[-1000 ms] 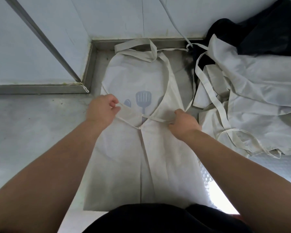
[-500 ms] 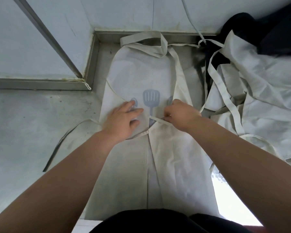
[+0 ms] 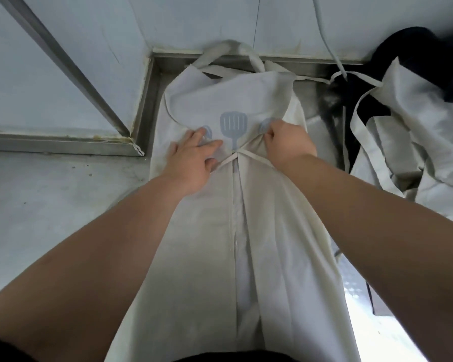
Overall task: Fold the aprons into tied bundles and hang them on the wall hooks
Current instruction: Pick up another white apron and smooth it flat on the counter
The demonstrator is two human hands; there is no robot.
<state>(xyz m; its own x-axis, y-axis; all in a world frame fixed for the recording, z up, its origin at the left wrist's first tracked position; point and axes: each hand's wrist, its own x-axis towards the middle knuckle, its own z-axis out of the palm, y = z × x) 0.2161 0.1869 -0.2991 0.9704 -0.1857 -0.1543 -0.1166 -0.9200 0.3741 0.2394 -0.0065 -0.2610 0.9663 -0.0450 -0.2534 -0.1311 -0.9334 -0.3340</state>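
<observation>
**Sides folded in, nothing tied or hung**

We have the apron mid-frame on the surface, sides folded inward. Our left hand presses it, fingers spread; our right hand pinches its right flap. Upper right, the apron heap awaits us.

A cream apron is laid lengthwise on a steel counter, bib toward the wall. Its long side edges are folded inward and meet along the centre. A blue-grey spatula print is shown on the bib, with the neck strap bunched above. Thin waist ties are crossed just below the print. More cream aprons are heaped, crumpled, at the right.
</observation>
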